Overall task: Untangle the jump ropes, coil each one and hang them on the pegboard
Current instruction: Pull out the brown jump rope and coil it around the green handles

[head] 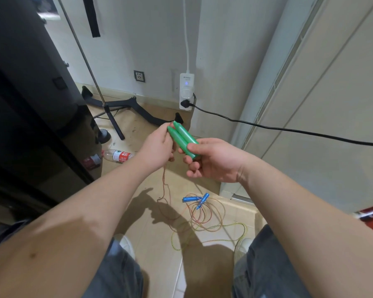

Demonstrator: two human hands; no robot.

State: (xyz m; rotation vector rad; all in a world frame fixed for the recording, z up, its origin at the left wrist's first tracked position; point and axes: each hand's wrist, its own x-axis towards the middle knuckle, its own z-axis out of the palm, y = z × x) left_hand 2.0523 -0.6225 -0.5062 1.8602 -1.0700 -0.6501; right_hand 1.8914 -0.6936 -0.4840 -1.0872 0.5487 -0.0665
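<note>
While a clear red-labelled plastic bottle (pixel 119 156) lies on the tan tiled floor (pixel 138 134), our left hand (pixel 157 145) pinches the tips of two green plastic jump-rope handles (pixel 182 137), a reddish cord (pixel 164 179) seemingly trailing from it; our right hand (pixel 213 160) grips their butts above a blue-handled rope (pixel 191 199) tangled on the tiles.
</note>
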